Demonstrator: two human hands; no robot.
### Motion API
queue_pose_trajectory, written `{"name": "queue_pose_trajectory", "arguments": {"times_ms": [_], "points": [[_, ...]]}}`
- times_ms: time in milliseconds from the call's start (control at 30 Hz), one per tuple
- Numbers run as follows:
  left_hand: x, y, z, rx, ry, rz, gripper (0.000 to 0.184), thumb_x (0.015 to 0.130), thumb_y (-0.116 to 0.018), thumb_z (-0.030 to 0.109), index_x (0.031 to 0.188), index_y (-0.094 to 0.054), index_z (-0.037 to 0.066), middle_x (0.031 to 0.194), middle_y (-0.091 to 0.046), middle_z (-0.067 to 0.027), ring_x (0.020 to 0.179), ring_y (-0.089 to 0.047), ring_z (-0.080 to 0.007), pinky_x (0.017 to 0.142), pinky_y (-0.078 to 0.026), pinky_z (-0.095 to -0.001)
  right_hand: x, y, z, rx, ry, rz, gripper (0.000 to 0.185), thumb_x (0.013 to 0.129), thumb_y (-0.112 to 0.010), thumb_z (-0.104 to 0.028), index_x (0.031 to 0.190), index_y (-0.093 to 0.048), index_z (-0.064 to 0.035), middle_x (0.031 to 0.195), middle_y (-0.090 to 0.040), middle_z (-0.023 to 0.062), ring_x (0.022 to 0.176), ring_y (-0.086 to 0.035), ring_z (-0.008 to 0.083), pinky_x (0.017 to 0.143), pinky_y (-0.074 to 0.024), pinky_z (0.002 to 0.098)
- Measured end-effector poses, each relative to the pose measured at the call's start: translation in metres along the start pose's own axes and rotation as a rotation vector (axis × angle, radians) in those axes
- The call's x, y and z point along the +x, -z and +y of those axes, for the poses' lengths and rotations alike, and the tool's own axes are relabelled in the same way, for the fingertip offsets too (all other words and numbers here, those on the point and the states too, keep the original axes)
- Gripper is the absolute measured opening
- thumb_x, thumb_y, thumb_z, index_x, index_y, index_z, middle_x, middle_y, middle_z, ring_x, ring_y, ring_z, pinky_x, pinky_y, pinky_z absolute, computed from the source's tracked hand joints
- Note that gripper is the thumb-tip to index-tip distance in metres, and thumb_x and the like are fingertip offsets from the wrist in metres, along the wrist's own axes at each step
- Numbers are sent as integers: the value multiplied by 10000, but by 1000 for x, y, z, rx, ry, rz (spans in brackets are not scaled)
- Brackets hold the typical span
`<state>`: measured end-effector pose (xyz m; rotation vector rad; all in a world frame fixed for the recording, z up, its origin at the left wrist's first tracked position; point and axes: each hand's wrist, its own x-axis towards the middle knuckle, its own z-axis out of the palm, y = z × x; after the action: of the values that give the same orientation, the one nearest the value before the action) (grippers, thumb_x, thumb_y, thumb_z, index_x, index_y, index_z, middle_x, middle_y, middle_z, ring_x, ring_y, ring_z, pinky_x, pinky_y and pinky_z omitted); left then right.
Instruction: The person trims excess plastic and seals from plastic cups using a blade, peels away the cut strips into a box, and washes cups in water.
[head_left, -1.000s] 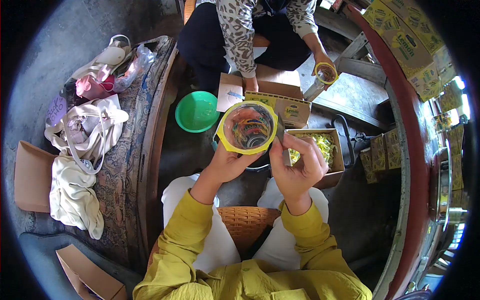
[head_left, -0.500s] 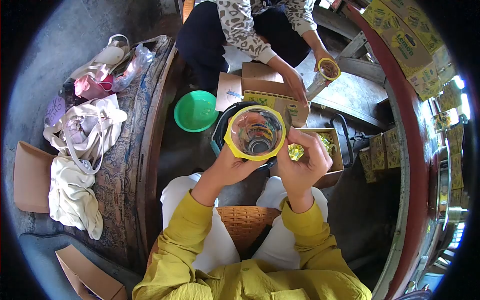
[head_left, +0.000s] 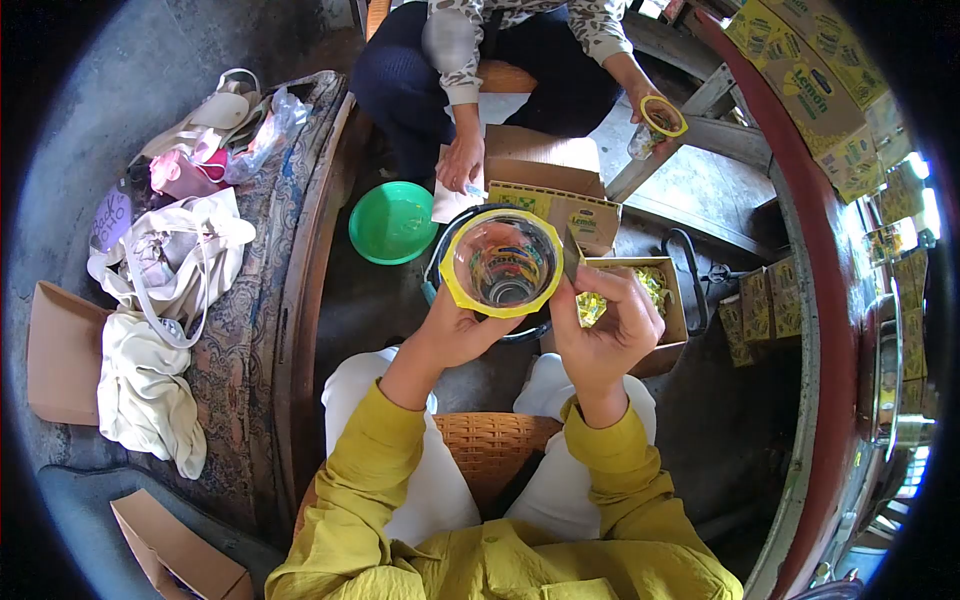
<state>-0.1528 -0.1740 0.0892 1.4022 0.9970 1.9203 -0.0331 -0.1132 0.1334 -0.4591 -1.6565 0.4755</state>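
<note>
We see a cup (head_left: 502,264) of clear, glossy plastic or glass, we cannot tell which, with a smooth yellow rim (head_left: 447,270). The blade (head_left: 571,256) looks like flat, dull metal. We notice smooth green plastic with a soft sheen on the bowl (head_left: 393,223), and matt brown cardboard on the printed box (head_left: 588,222). Our seat (head_left: 492,440) shows a ridged, glossy weave, while our shirt (head_left: 500,562) is creased matt cloth. We also find a soft, wrinkled cloth bag (head_left: 222,228), a shiny, crinkled plastic bag (head_left: 280,128), and a bench (head_left: 240,400) whose patterned covering looks worn and rough.
</note>
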Motion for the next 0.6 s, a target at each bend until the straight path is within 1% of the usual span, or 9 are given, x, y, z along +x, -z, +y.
{"name": "queue_pose_trajectory", "arguments": {"times_ms": [100,167,267,400,500,600], "points": [[1,1,1,26,54,-25,648,659,-693,78,1192,-331,9,1136,-420,-95,1049,-439,-176,894,-368,-303,1,1,-2,-76,37,-3,161,598,-685,54,729,-611,-2,581,-567,76,505,-551,145,466,-415,216],[1,2,-1,53,39,-54,648,650,-695,79,1187,-340,10,1133,-422,-96,1046,-441,-177,893,-368,-303,2,2,-1,-99,39,-1,165,598,-685,55,735,-615,-4,583,-567,77,504,-550,151,467,-416,219],[-1,3,-2,51,63,-62,650,641,-696,82,1185,-347,13,1129,-426,-96,1041,-446,-180,888,-373,-302,4,3,3,-23,38,-20,170,596,-686,58,739,-617,-3,589,-571,76,507,-551,153,472,-419,223],[0,3,-1,52,96,-73,664,635,-698,85,1192,-343,16,1122,-432,-94,1035,-450,-182,877,-384,-302,4,6,5,-41,34,-46,165,603,-685,57,740,-619,-8,594,-576,73,511,-554,150,477,-425,225],[3,4,0,188,-21,-135,655,632,-698,82,1186,-354,17,1122,-434,-95,1036,-450,-179,871,-389,-299,5,7,6,-46,30,-64,161,608,-685,54,740,-619,-12,599,-580,71,519,-564,149,485,-432,225],[1,1,4,80,20,-68,630,619,-712,84,1153,-383,23,1098,-450,-89,1015,-464,-171,853,-402,-293,8,10,6,14,-8,-107,160,611,-683,54,741,-618,-13,609,-585,71,528,-573,147,494,-438,223]]}}
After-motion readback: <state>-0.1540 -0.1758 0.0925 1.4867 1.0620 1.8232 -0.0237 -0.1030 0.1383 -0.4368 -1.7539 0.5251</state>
